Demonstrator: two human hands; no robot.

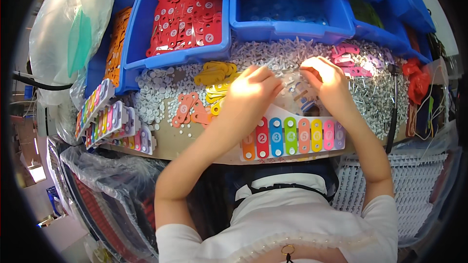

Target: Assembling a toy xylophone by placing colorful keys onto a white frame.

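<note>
A toy xylophone with a white base and a row of coloured bars lies at the table's near edge, in front of me. White caps sit on the ends of several bars on its left side; the bars at right show bare holes. My left hand is just above its left end, fingers pinched together; whatever they hold is hidden. Beyond the xylophone, my right hand is at the heap of small white plastic pegs, its fingers curled and closed. Anything in its grip is too small to make out.
Blue bins of red bars and orange bars stand behind. Around lie white caps, yellow bars, salmon bars, pink bars and metal screws. Stacked xylophones stand left; a white slotted crate sits right.
</note>
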